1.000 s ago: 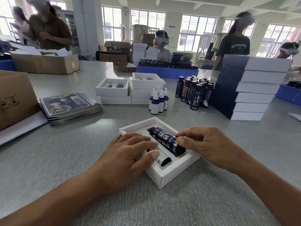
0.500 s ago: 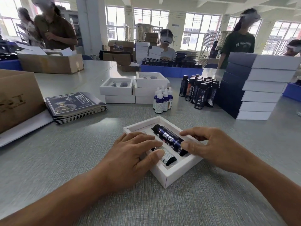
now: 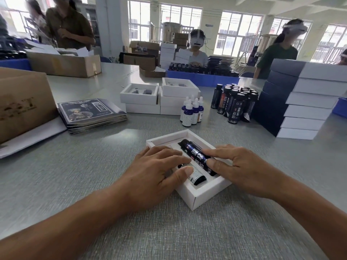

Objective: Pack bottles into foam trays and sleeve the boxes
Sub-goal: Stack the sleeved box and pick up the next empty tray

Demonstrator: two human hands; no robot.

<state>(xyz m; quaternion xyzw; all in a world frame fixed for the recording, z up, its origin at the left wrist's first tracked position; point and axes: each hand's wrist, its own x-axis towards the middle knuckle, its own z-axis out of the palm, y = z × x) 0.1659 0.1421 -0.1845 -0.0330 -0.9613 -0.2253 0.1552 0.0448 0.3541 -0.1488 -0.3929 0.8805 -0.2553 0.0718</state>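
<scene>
Left hand (image 3: pixel 157 173) flat, palm down, fingers together; right hand (image 3: pixel 242 169) palm down, fingers spread, thumb extended.

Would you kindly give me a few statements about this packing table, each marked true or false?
1. The open white box in front of the person holds two bottles lying on their sides. True.
2. The left hand holds a dropper bottle in the air. False: it rests flat on the box, its thumb on the small bottle.
3. The right hand touches the long dark bottle with its fingertips. True.
4. The small dropper bottles lie scattered on their sides. False: they stand upright in a cluster.
5. The flat printed sleeves are stacked left of the open box. True.
</scene>
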